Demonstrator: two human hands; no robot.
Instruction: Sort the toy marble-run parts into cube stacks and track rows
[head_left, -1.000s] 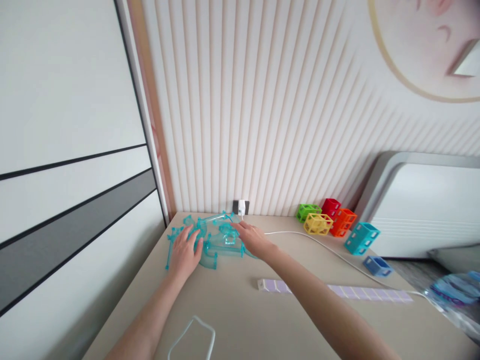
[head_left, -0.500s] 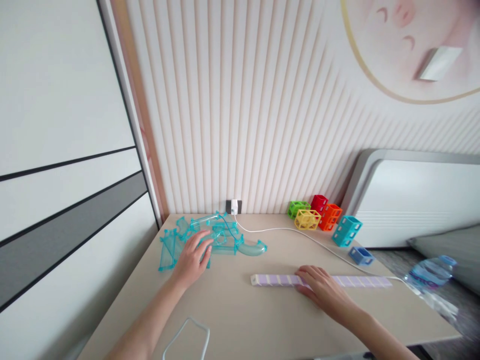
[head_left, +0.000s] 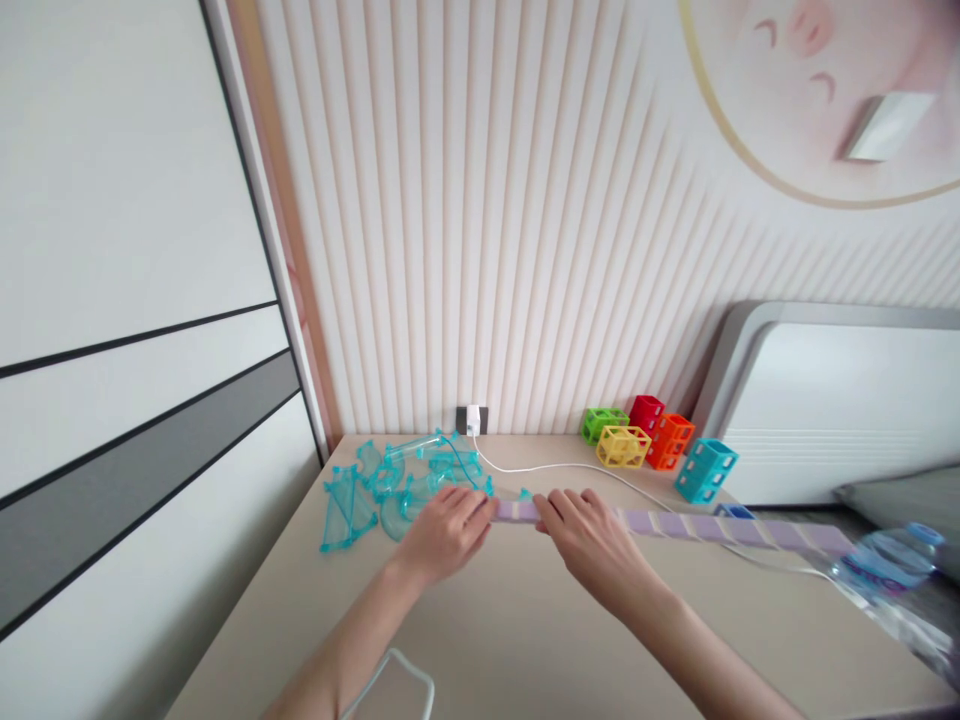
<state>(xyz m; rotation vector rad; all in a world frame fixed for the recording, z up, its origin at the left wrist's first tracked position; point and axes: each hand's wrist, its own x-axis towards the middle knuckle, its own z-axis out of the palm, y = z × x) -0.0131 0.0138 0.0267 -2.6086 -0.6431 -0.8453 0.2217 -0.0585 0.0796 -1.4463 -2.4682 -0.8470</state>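
Observation:
A long purple and white segmented strip (head_left: pixel 697 527) hangs a little above the beige table (head_left: pixel 525 640), running from the middle out to the right. My right hand (head_left: pixel 589 535) is closed on the strip near its left end. My left hand (head_left: pixel 448 530) grips the very left end of the same strip, fingers curled round it. Just behind my left hand lies a heap of clear teal curved track pieces (head_left: pixel 397 480).
Coloured lattice cubes (head_left: pixel 652 445) stand at the back right by the ribbed wall. A white cable (head_left: pixel 585 468) runs from a wall plug (head_left: pixel 472 418) across the table. A water bottle (head_left: pixel 892 570) lies at the right edge. A white wire loop (head_left: pixel 405 680) lies near me.
My left hand left the teal pieces and came to the strip's left end. My right hand slid left along the strip and raised it off the table, nearer the teal heap.

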